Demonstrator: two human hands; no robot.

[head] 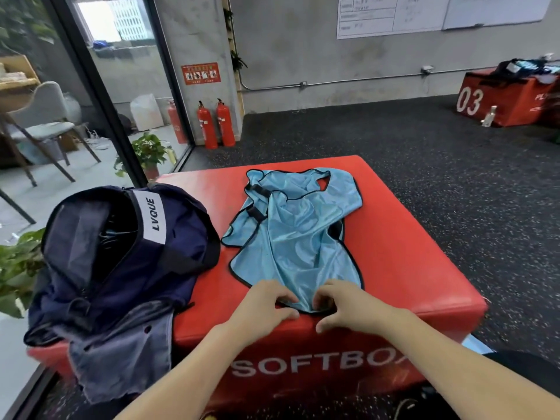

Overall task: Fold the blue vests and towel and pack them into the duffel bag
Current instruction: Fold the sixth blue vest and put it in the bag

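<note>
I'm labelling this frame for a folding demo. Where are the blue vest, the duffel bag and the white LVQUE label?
blue vest point(298, 234), head view, on its crumpled middle.
duffel bag point(127, 268), head view, on its navy side panel.
LVQUE label point(155, 216), head view, on the white strip's lettering.

My vest point(298, 234) is shiny light blue mesh edged in black. My duffel bag point(121, 253) is navy with a white label, on a red box point(409, 253) lettered white.

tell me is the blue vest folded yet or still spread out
Still spread, not folded: the blue vest lies rumpled on the red box, both hands pinching its near hem.
</note>
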